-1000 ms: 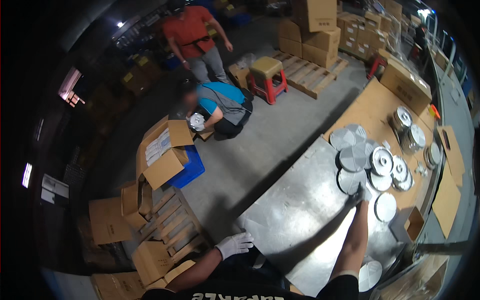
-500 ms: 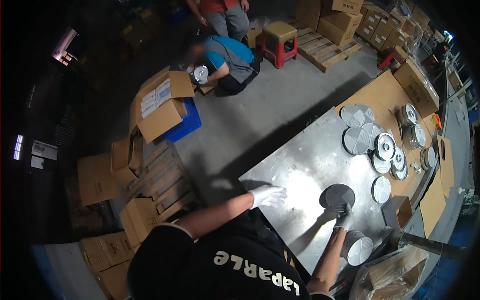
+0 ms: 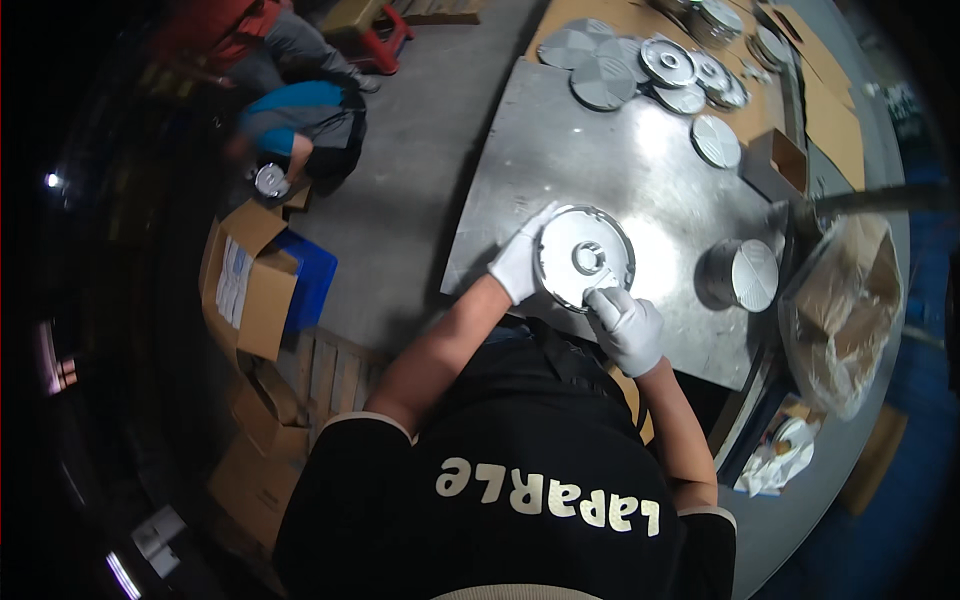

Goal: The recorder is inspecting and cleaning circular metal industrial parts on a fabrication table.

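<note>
Both of my white-gloved hands are on a round silver cover [image 3: 566, 238] with a raised ring at its centre. It is held over the near edge of the metal table, its ringed face toward me. My left hand [image 3: 518, 262] grips its left rim, the fingers partly hidden behind it. At its lower right, my right hand [image 3: 630, 328] is closed, with fingertips touching the cover near the rim. A stack of similar covers [image 3: 752, 275] stands on the table to the right of my hands. More flat covers [image 3: 604, 84] overlap at the table's far end.
The metal table [image 3: 500, 180] adjoins a brown board. An open cardboard box [image 3: 790, 160] and a plastic-lined bin [image 3: 840, 300] are at right. On the left, a person [image 3: 310, 130] crouches with a similar cover beside an open carton [image 3: 265, 290] and a blue crate [image 3: 308, 280].
My right hand has brought the dark-looking cover from the table toward me, turned so its ringed face shows. My left hand has taken its rim. The view has swung to the right.
</note>
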Available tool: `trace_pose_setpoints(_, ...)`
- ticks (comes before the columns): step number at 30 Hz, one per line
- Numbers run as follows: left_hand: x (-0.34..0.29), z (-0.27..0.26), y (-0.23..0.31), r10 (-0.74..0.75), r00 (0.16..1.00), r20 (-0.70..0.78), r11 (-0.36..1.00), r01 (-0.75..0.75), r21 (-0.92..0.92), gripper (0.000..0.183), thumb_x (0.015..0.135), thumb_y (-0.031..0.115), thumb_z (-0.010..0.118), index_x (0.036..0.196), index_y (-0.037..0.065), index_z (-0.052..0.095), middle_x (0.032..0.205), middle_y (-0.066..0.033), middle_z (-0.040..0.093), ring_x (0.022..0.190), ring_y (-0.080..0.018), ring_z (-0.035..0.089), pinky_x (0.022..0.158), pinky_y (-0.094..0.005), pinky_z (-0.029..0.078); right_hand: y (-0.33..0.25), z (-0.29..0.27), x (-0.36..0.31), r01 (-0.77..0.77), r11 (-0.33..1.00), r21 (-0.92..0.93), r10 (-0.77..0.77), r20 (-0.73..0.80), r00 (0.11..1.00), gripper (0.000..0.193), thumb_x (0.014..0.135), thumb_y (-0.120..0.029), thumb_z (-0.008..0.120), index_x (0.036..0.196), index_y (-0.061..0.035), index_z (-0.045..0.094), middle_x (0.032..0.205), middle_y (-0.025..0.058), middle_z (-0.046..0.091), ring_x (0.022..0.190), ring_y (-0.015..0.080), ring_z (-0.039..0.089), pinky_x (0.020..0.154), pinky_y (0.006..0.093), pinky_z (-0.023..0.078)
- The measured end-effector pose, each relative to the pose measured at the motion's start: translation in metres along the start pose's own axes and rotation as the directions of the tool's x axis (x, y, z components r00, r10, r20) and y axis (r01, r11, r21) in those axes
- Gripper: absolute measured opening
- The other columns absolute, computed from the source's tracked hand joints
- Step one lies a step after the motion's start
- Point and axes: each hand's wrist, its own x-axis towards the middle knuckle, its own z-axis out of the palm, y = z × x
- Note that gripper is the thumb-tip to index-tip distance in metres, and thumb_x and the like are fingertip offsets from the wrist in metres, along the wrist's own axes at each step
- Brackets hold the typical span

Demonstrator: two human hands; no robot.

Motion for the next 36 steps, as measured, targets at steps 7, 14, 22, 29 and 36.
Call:
trace_pose_setpoints(7, -0.021, 0.005, -0.011, 0.1, 0.994, -0.039, 0.99, -0.096, 0.105, 0.041, 0.094, 0.034, 0.049, 0.117, 0.001, 0.056, 0.113, -0.0125, 0.062, 0.103, -0.0233, 0.06, 0.091, -0.0387, 0.049, -0.022, -0.022, -0.016, -0.178, 0.905, 0.387, 0.249, -0.141, 0.958, 0.032, 0.07, -0.004, 0.069, 0.101, -0.0066, 0.063, 0.088, 0.0078, 0.064, 0.065, 0.0236, 0.062, 0.06, 0.0328, 0.05)
trace_pose_setpoints(14, -0.042, 0.025, -0.021, 0.222, 0.965, -0.136, 0.937, -0.173, 0.302, 0.04, 0.094, 0.035, 0.05, 0.115, 0.002, 0.058, 0.108, -0.0113, 0.064, 0.097, -0.0209, 0.062, 0.087, -0.0364, 0.051, -0.021, -0.009, -0.038, -0.647, 0.119, 0.753, 0.93, 0.144, 0.339, 0.029, 0.09, -0.026, 0.06, 0.098, 0.0006, 0.066, 0.072, 0.0014, 0.061, 0.052, 0.004, 0.049, 0.044, 0.0201, 0.038)
trace_pose_setpoints(22, -0.055, 0.03, -0.028, 0.35, 0.935, -0.052, 0.703, -0.226, 0.674, 0.049, 0.095, 0.041, 0.047, 0.12, 0.001, 0.056, 0.113, -0.0073, 0.061, 0.103, -0.0131, 0.057, 0.09, -0.0264, 0.045, -0.025, 0.008, -0.045, -0.594, -0.223, 0.773, 0.646, 0.574, 0.504, 0.033, 0.09, -0.03, 0.058, 0.091, 0.0023, 0.062, 0.046, -0.0022, 0.04, 0.036, 0.007, 0.036, 0.037, 0.023, 0.032)
trace_pose_setpoints(29, -0.054, 0.014, -0.03, 0.453, 0.89, -0.056, 0.601, -0.258, 0.756, 0.051, 0.095, 0.043, 0.045, 0.122, 0.0, 0.055, 0.119, -0.0075, 0.059, 0.107, -0.0135, 0.055, 0.092, -0.0264, 0.044, -0.025, 0.016, -0.053, -0.508, -0.241, 0.827, 0.649, 0.527, 0.549, 0.027, 0.089, -0.026, 0.061, 0.09, 0.0009, 0.063, 0.048, -0.0036, 0.039, 0.038, 0.0056, 0.035, 0.038, 0.0222, 0.033)
trace_pose_setpoints(36, -0.05, 0.017, -0.029, 0.223, 0.974, -0.042, 0.917, -0.195, 0.348, 0.054, 0.095, 0.047, 0.041, 0.122, 0.001, 0.054, 0.116, -0.0096, 0.061, 0.103, -0.0189, 0.059, 0.09, -0.0329, 0.049, -0.035, -0.007, -0.043, -0.483, -0.222, 0.847, 0.734, 0.471, 0.488, 0.023, 0.087, -0.022, 0.064, 0.084, 0.0012, 0.065, 0.051, -0.0029, 0.046, 0.04, 0.0051, 0.042, 0.038, 0.0202, 0.032)
